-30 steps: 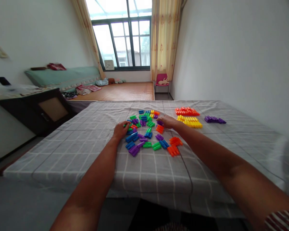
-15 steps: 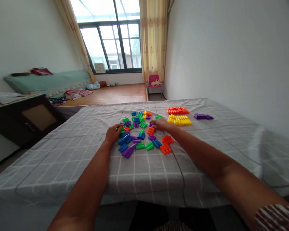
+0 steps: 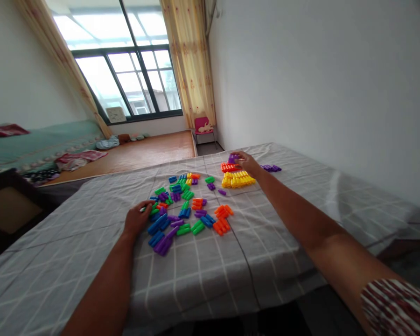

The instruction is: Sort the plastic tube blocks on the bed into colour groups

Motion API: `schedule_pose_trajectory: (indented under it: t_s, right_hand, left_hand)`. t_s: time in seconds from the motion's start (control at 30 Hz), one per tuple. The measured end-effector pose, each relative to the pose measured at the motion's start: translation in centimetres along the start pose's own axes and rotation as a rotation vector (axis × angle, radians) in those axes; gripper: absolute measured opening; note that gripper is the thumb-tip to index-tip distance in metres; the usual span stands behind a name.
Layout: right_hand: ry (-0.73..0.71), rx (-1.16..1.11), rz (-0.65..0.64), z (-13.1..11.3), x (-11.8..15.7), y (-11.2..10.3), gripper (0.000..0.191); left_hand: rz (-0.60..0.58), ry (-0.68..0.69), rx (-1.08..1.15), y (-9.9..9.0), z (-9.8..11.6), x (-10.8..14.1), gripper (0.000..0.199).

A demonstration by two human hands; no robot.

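Note:
My right hand (image 3: 244, 161) is closed on a small purple piece (image 3: 234, 158), held just above the row of red-orange pieces (image 3: 230, 167). Nearer to me lies a row of yellow pieces (image 3: 238, 179), and right of my wrist a row of purple pieces (image 3: 271, 168). My left hand (image 3: 139, 215) rests at the left edge of a loose spread of mixed pieces, its fingers curled at a green piece (image 3: 154, 211). Within the spread are blue pieces (image 3: 157, 224), purple pieces (image 3: 165, 243) and orange pieces (image 3: 221, 227). One purple piece (image 3: 222, 192) lies alone.
A grey checked cloth (image 3: 196, 261) covers the table. Beyond it are a low wooden bed (image 3: 157, 151), a pink chair (image 3: 202, 126) with a soft toy, a window and curtains (image 3: 191, 65). A dark cabinet (image 3: 7, 210) stands at the left; a white wall runs along the right.
My right hand has moved from the mixed spread to above the red-orange row, carrying the purple piece. My left hand stays at the spread's left edge. The view has turned to the right.

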State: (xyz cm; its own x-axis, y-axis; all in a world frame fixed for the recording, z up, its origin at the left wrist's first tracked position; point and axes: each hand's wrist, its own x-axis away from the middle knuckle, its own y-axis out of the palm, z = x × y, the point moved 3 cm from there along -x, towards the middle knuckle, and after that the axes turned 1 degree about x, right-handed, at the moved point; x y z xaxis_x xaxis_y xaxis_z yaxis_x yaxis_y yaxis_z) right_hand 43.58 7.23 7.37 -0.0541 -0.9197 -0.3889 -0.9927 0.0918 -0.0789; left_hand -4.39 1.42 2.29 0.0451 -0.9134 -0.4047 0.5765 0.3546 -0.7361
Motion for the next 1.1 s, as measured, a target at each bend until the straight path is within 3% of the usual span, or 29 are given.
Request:
schedule_pose_trajectory:
  t_s: [0.17, 0.23, 0.3, 0.4, 0.5, 0.67, 0.87, 1.1]
  right_hand:
    - [0.125, 0.073, 0.504, 4.1, 1.3, -10.8, 0.035]
    - [0.243, 0.029, 0.530, 5.5, 2.5, -13.3, 0.029]
    - [0.360, 0.020, 0.445, 6.4, 3.4, -14.8, 0.026]
    - [0.503, 0.128, 0.311, 6.7, 4.1, -15.7, 0.026]
    - [0.600, 0.453, 0.254, 6.6, 4.3, -16.0, 0.020]
    - [0.479, 1.067, 0.206, 5.8, 4.0, -16.3, 0.030]
    - [0.503, 1.143, 0.020, 6.2, 4.1, -15.3, 0.044]
    - [0.530, 1.234, 0.164, 5.1, 4.4, -14.5, 0.066]
  left_hand:
    - [-0.006, 0.015, -0.002, 0.1, -0.2, -0.2, 0.041]
    - [-0.008, 0.011, -0.014, 0.1, -0.1, -0.2, 0.041]
    - [-0.007, 0.001, -0.031, 0.0, 0.0, -0.2, 0.042]
    - [-0.014, -0.006, -0.039, -0.1, 0.1, -0.1, 0.042]
    - [-0.021, -0.013, -0.034, -0.1, 0.1, -0.1, 0.043]
    - [-0.025, -0.016, -0.045, 0.0, 0.0, -0.1, 0.044]
    - [-0.019, -0.002, -0.038, -0.1, 0.1, 0.0, 0.041]
    - [-0.007, 0.004, -0.005, 0.1, 0.3, 0.3, 0.037]
